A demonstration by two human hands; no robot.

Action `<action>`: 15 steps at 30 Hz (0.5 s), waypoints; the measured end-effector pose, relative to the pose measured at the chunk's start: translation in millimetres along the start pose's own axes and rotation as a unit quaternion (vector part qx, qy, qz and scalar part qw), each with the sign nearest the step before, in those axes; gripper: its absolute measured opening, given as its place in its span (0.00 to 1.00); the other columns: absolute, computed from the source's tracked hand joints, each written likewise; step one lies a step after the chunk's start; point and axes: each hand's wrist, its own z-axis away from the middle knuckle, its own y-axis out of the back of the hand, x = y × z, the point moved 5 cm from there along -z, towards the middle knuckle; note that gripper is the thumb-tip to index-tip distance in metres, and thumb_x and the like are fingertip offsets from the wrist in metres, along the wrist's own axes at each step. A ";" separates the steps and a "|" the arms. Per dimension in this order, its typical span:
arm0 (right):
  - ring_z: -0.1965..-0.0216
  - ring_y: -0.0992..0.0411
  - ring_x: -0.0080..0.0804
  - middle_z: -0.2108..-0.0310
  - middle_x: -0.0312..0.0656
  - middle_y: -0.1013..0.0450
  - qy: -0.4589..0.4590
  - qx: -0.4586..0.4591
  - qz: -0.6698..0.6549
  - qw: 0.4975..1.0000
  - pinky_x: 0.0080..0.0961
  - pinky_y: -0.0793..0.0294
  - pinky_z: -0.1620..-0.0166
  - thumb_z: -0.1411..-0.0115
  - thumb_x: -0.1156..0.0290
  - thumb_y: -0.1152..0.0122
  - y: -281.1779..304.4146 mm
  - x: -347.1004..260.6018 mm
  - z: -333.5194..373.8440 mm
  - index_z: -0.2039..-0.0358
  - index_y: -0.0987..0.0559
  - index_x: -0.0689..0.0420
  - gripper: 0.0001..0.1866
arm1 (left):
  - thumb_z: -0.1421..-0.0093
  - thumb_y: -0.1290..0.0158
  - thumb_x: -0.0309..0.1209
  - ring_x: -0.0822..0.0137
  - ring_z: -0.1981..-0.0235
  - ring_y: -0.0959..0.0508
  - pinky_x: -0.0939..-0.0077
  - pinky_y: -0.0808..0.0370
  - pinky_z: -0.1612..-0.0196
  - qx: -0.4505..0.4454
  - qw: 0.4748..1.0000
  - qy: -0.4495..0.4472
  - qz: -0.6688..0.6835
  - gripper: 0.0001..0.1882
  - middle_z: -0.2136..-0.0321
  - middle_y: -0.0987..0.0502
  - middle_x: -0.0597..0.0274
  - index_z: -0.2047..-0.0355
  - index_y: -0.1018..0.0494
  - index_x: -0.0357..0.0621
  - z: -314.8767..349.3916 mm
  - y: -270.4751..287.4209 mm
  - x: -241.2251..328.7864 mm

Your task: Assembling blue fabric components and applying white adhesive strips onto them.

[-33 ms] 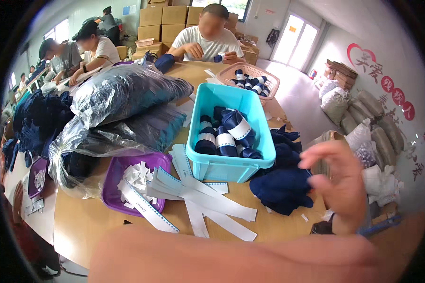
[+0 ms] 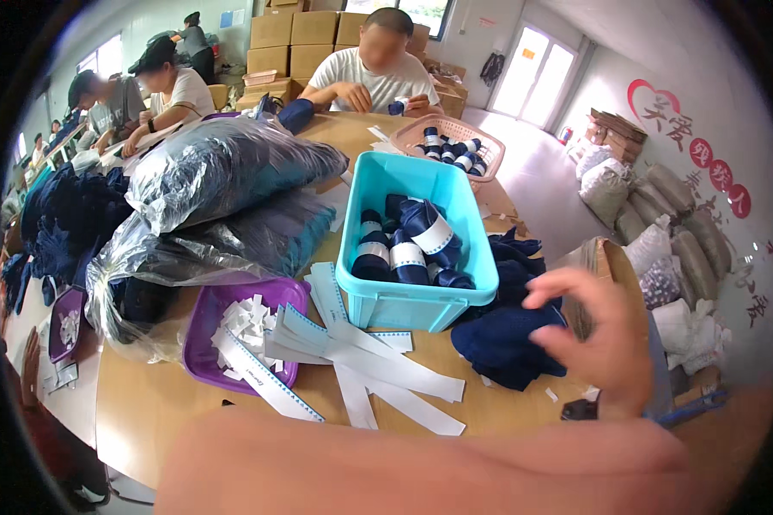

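Forming a C near rumpled navy cloth (image 2: pixel 508 350); bare right hand (image 2: pixel 611 336).

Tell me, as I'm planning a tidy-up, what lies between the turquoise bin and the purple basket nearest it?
White paper strips, some blue-edged, lie fanned out between the turquoise bin and the purple basket; the head view shows this.
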 end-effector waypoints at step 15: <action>0.58 0.21 0.50 0.65 0.49 0.19 0.028 -0.033 0.136 0.990 0.40 0.22 0.51 0.43 0.71 0.28 -44.9 83.7 13.1 0.66 0.14 0.61 0.08 | 0.28 0.42 0.39 0.61 0.66 0.17 0.58 0.20 0.50 -0.050 0.996 -0.039 0.067 0.17 0.65 0.16 0.53 0.61 0.18 0.35 -19.4 -9.6 21.3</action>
